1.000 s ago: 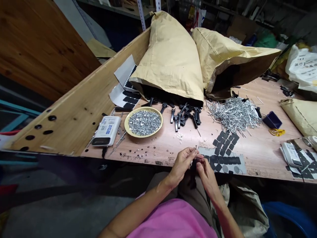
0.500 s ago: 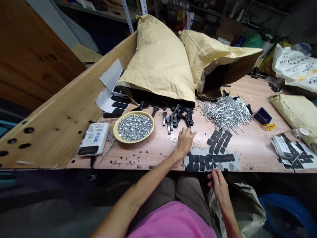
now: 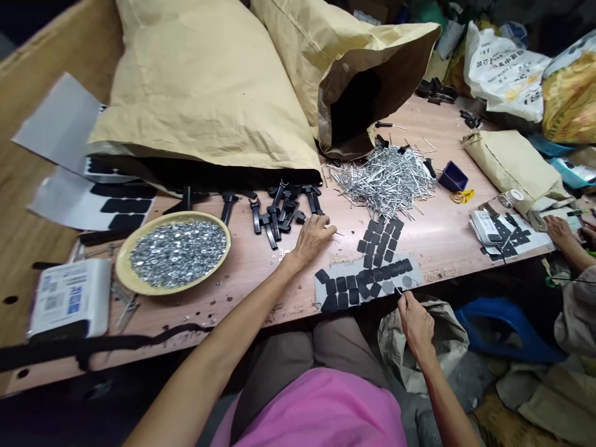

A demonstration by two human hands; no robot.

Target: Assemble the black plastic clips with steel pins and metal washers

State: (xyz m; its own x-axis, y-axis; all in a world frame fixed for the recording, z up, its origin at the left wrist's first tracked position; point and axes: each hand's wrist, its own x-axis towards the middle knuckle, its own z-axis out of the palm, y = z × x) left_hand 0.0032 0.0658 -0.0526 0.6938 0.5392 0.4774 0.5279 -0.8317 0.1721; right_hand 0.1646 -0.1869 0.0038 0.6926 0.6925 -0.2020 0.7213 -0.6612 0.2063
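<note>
My left hand [image 3: 313,240] is closed beside a cluster of black plastic parts [image 3: 274,217]. Whatever its curled fingers hold is hidden; a thin dark tip shows just right of the fingertips. At the table's front edge, my right hand [image 3: 416,321] pinches a thin metal rod [image 3: 397,288], its end over a grey backing sheet [image 3: 321,292]. Rows of black rounded pads [image 3: 352,296] lie on that sheet, one tilted at its upper left corner. More black pads [image 3: 379,242] spread behind it, towards a heap of silver metal pins [image 3: 391,180].
A yellow bowl of small metal washers [image 3: 177,251] stands left, near a white box [image 3: 69,298]. Large paper sacks [image 3: 209,87] lean over the back. A dark blue tray [image 3: 453,177] sits right of the pins. Another person's hand [image 3: 559,231] rests at the far right.
The view has turned right and come closer, bringing another person's hand into sight. My left hand stays by the black parts; my right hand's rod now points over the sheet's right part.
</note>
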